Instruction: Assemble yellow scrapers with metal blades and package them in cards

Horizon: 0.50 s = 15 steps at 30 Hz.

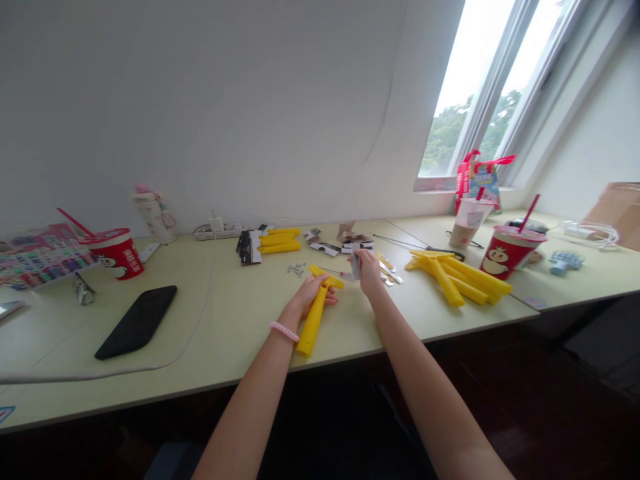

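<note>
My left hand (311, 297) is wrapped round a yellow plastic handle (313, 325) with a wider head, close to the table's front edge. In my right hand (369, 269) is a small grey flat piece (355, 262), held upright between the fingers. A thin screwdriver (339, 273) lies on the table between the hands. Small screws (297, 269) are scattered behind my left hand. Just right of my right hand lie several metal blades (391, 270). More yellow handles (453, 277) are piled farther right.
At the back are packaged yellow handles (280, 241), torn card packaging (325, 247) and a power strip (217, 230). On the left lie a black phone (137, 322), a red cup (120, 255) and a white cable (193, 327). Another red cup (511, 253) stands right.
</note>
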Each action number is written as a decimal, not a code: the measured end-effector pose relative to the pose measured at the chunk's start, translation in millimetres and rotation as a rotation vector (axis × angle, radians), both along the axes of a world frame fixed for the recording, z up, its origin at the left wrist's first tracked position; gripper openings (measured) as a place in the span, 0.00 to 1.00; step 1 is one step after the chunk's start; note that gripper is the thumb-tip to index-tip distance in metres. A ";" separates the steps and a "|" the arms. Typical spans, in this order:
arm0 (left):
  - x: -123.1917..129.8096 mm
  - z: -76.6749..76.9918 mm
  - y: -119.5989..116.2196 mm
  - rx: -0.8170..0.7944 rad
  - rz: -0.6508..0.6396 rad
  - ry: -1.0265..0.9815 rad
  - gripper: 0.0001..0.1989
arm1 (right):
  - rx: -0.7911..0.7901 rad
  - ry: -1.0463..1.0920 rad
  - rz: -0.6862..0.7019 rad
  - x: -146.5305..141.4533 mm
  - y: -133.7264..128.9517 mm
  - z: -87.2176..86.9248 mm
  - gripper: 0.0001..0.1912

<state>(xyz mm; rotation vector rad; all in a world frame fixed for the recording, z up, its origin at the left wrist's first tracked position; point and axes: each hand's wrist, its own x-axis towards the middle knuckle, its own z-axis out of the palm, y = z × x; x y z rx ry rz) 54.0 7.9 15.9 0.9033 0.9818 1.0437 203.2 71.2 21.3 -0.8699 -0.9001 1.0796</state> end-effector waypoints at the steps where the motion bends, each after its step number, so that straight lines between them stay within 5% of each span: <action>1: 0.1 0.4 -0.5 -0.003 -0.004 0.004 0.11 | 0.019 -0.021 0.039 -1.8 -1.3 0.8 0.10; 5: 0.8 2.5 -2.4 0.000 -0.022 0.005 0.11 | 0.037 0.000 0.177 -8.4 -5.7 3.0 0.14; 15: 3.9 8.3 -9.0 -0.029 -0.008 -0.040 0.11 | 0.055 -0.012 0.202 -9.8 -11.0 5.1 0.15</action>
